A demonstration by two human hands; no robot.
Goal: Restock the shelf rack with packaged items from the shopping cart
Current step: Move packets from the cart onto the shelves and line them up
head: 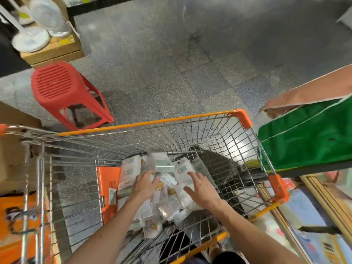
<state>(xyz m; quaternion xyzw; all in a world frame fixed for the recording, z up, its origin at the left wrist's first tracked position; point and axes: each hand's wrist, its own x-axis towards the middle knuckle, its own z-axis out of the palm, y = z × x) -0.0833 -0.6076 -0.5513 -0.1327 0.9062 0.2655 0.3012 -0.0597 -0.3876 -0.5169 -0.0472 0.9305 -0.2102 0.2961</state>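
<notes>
A wire shopping cart (144,123) with an orange rim fills the lower half of the head view. A pile of clear and white packaged items (167,187) lies in its basket, against an orange flap (108,187). Both my arms reach down into the cart. My left hand (143,185) rests with its fingers on the packages at the left of the pile. My right hand (202,190) hovers over the right of the pile, fingers spread, nothing in it. No shelf rack can be made out clearly.
A red plastic stool (62,92) stands on the speckled floor beyond the cart. White fans (38,21) sit on a cardboard box at top left. A green bag (308,138) hangs at the right; printed packaging (304,216) lies below it.
</notes>
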